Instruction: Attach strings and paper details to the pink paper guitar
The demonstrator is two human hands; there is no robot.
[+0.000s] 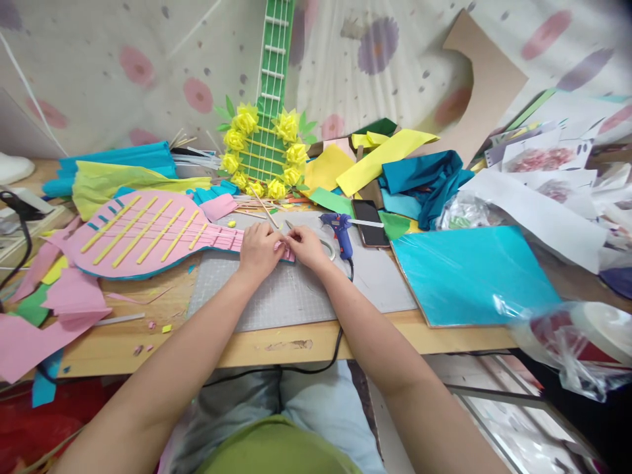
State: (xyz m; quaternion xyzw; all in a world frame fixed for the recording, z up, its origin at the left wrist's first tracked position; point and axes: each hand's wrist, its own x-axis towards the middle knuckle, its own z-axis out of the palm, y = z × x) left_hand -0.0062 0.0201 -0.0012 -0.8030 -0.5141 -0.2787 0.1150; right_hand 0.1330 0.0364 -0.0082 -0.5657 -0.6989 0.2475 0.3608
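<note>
A pink paper model lute (143,232) with a blue edge, yellow bars and thin pink strings lies across the table, its neck pointing right. At the neck's far end, my left hand (261,249) is closed over the pink neck, fingers bent. Beside it my right hand (305,246) pinches close against the left fingertips; whatever is between the fingers is too small to make out. A grey cutting mat (281,306) lies underneath. Just right of my hands are a blue glue gun (338,232) and a partly hidden roll of white tape (328,249).
A green model instrument (271,99) with yellow paper flowers stands behind. A phone (370,224), a turquoise board (474,276) and coloured paper (385,158) lie to the right. Pink scraps (54,316) cover the left side. A black cable (326,362) hangs over the front edge.
</note>
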